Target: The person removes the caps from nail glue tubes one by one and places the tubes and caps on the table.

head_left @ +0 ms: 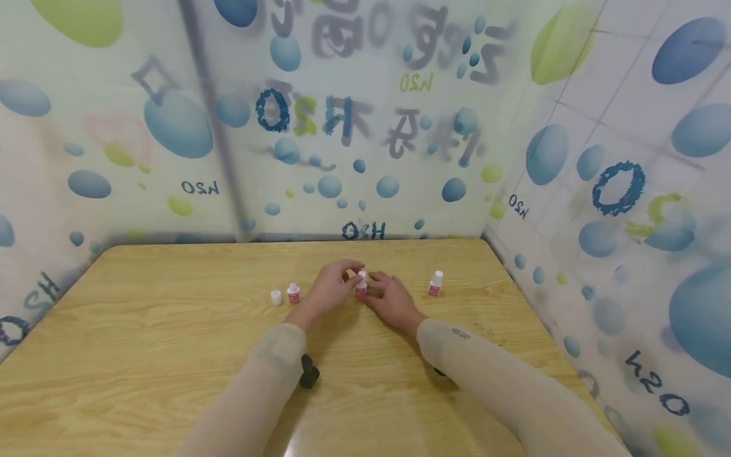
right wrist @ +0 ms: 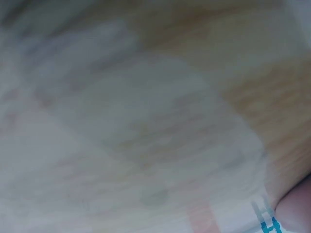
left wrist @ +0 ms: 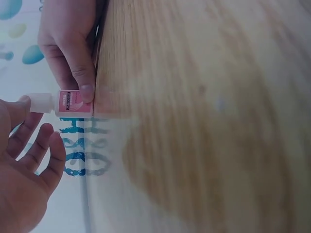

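Note:
Between both hands a small white bottle with a red-pink label stands upright on the table. My left hand pinches its white cap between thumb and a finger, the other fingers loosely bent off the bottle. Low on the bottle's body, the thumb and fingers of my right hand hold it from the right side. In the right wrist view only a blurred bit of the hand shows at the lower right corner.
Left of the hands stands a similar bottle without its tall cap, and a loose white cap beside it. A capped bottle stands to the right. Patterned walls border the wooden table. A dark object shows by the left sleeve.

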### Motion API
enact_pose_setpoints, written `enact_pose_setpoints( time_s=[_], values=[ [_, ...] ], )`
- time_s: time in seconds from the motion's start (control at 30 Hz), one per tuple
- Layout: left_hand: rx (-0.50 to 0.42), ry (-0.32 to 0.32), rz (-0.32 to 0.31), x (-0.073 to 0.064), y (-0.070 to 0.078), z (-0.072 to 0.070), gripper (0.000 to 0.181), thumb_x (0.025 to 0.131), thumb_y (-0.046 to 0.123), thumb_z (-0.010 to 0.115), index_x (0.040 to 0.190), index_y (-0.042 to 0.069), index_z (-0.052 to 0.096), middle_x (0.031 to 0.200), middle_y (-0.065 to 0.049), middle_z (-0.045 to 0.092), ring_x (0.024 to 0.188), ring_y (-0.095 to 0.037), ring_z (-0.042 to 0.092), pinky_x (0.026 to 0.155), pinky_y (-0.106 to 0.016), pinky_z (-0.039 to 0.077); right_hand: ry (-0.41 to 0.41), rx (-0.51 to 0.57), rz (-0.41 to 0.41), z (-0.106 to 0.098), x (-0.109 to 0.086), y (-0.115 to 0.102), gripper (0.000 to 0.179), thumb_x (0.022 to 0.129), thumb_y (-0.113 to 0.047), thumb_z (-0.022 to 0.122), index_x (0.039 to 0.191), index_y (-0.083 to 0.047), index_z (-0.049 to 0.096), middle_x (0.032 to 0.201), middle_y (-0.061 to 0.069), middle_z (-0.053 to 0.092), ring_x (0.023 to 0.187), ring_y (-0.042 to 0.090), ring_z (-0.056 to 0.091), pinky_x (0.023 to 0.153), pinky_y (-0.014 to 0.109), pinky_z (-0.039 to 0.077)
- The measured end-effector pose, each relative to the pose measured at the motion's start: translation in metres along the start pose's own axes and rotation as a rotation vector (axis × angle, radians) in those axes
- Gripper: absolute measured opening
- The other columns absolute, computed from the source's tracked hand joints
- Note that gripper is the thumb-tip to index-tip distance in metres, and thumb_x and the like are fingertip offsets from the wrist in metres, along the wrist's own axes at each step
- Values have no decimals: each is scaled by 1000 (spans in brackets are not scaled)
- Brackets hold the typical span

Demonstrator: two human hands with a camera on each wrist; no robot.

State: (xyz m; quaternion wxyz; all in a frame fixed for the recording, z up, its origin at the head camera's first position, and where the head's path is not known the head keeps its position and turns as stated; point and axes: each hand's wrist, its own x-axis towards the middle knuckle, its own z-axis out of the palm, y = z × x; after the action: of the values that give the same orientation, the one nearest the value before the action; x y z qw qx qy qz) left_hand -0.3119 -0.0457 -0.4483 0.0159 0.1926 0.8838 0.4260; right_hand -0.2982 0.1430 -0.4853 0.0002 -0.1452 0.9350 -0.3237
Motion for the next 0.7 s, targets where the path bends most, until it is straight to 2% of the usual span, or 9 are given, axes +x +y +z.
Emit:
enact_pose_setpoints(
  time_s=[0.13, 0.3, 0.4, 0.57, 0.7],
  values=[
    [7, 6, 7, 1, -2, 1, 27, 107, 18, 65, 131, 8, 71, 125, -10, 73, 94, -20, 59, 75, -29, 49, -6, -8, -3, 0, 1, 1, 44, 105, -38, 68, 144, -19, 67, 164, 13, 50, 157, 35, 42, 134, 55, 18],
    [-34, 14, -50, 1, 0, 0, 22, 105, 24, 69, 123, 12, 71, 117, -7, 71, 92, -21, 59, 72, -30, 49, 9, -19, -28, -1, 3, 1, 44, 105, -36, 68, 146, -19, 65, 164, 14, 50, 155, 36, 44, 134, 57, 18],
    [-54, 14, -62, 0, 1, -1, 24, 105, 25, 70, 125, 12, 70, 119, -7, 70, 95, -22, 59, 74, -30, 49, 8, -17, -35, -2, 4, 0, 44, 105, -36, 68, 146, -18, 66, 163, 15, 51, 155, 35, 44, 133, 57, 19],
    [-31, -16, -10, 1, -1, -1, 36, 107, 17, 66, 142, 12, 66, 126, -9, 69, 97, -21, 61, 74, -28, 51, 1, -26, -29, 0, 3, 2, 44, 105, -38, 68, 145, -19, 66, 164, 14, 50, 156, 34, 43, 133, 57, 19],
    [9, -18, 12, 0, -2, 0, 32, 107, 12, 64, 138, 12, 71, 128, -9, 71, 98, -21, 61, 77, -30, 51, 9, -18, -31, 2, 2, 5, 45, 104, -37, 69, 145, -19, 66, 164, 14, 51, 155, 34, 44, 133, 56, 19]
  ],
)
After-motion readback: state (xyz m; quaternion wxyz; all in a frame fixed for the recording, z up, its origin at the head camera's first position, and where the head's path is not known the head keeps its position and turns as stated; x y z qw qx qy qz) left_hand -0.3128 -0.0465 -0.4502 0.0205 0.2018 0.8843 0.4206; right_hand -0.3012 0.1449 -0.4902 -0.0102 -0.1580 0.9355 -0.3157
